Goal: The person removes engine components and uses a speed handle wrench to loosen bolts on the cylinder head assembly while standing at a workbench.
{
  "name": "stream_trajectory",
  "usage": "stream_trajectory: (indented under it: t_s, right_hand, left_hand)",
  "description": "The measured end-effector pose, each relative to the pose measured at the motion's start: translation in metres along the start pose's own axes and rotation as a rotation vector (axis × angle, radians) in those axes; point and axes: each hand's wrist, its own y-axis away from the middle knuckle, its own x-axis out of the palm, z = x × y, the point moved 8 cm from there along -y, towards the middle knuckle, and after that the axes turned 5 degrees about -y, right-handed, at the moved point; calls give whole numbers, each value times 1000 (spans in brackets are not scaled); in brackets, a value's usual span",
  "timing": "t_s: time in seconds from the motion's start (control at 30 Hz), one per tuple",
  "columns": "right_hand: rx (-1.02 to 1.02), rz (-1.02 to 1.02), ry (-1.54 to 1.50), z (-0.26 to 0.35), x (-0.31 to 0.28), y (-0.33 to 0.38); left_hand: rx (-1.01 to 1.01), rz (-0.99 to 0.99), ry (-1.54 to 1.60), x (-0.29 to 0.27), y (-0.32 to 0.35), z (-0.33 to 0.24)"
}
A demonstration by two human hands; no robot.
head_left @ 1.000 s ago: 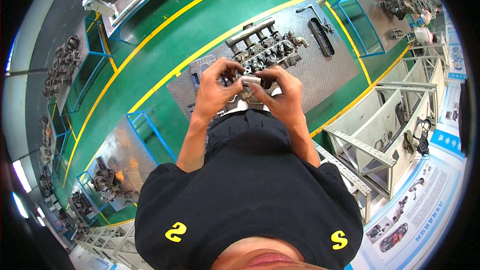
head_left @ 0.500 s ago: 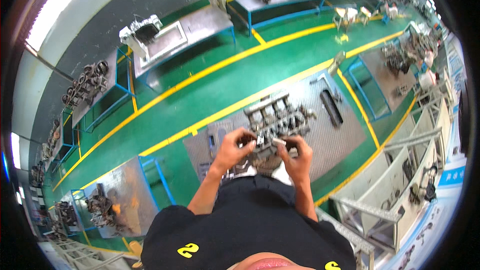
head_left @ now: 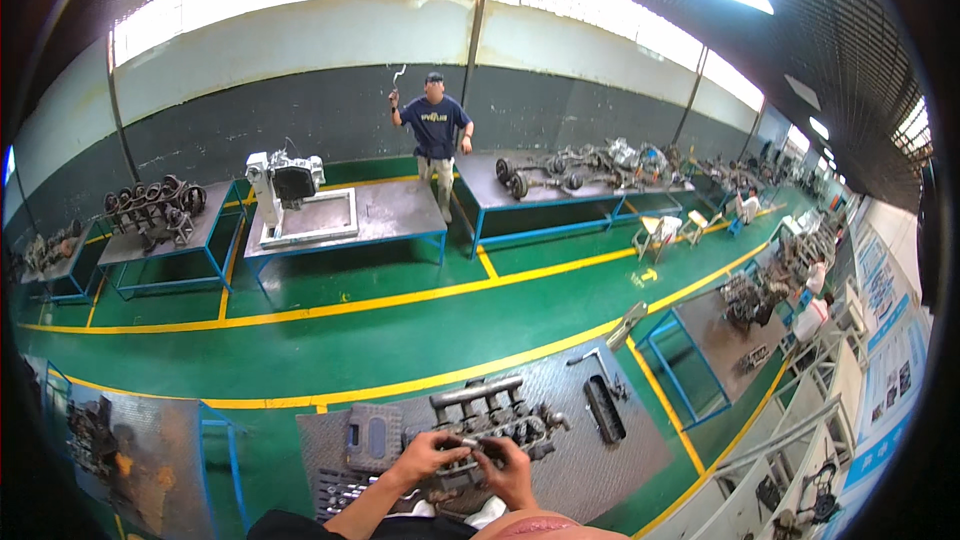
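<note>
Two bare hands meet over a metal-topped table (head_left: 615,460), close to its near edge, which the wearer's body partly hides. Between them, raised above the tabletop, is a small silvery metal piece (head_left: 470,443). The left hand (head_left: 427,457) pinches it from the left with thumb and fingers; the right hand (head_left: 510,470) closes its fingertips on it from the right. Its long axis appears to lie roughly level, side to side, about in line with the far edge; which end is which is too small to tell.

Just beyond the hands, a greasy engine assembly (head_left: 526,427) fills the middle of the table, its row of pipes toward the far edge, leaving little room ahead at that height. Along the left edge lie a grey-blue case (head_left: 362,440) and, nearer the near left corner, a tray of tools (head_left: 343,493). Toward the right edge rests a long black tray (head_left: 603,410), pointing from far to near, with a bent bar tool (head_left: 583,357) by the far right corner. Patterned plate shows from the engine to the right edge; green floor (head_left: 400,360) stretches past the far edge.
</note>
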Motion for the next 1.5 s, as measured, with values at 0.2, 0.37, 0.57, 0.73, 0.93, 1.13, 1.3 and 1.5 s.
stream_trajectory:
  t_s: [0.2,0.37,0.57,0.73,0.93,1.13,1.3,1.5]
  right_hand:
    - [-103,84,-2,-30,-18,-25]
    - [-86,92,-93,-76,-55,-44]
    - [192,77,-335,-158,-72,-57]
    - [240,280,-157,-126,-81,-69]
    - [38,617,69,-99,-81,-84]
    - [76,526,-2,-70,-60,-99]
    - [112,580,-174,-39,-45,-95]
    - [273,745,-307,-62,-28,-88]
  left_hand:
    - [-42,-61,11,2,-45,33]
    - [-20,-19,-69,34,-86,15]
    - [-59,-237,-69,60,-97,8]
    - [-9,-425,-49,60,-119,107]
    - [18,-544,65,79,-89,87]
    - [30,-773,-95,65,-43,14]
    - [221,-790,-73,56,-32,-8]
    - [242,-774,319,60,-10,-5]
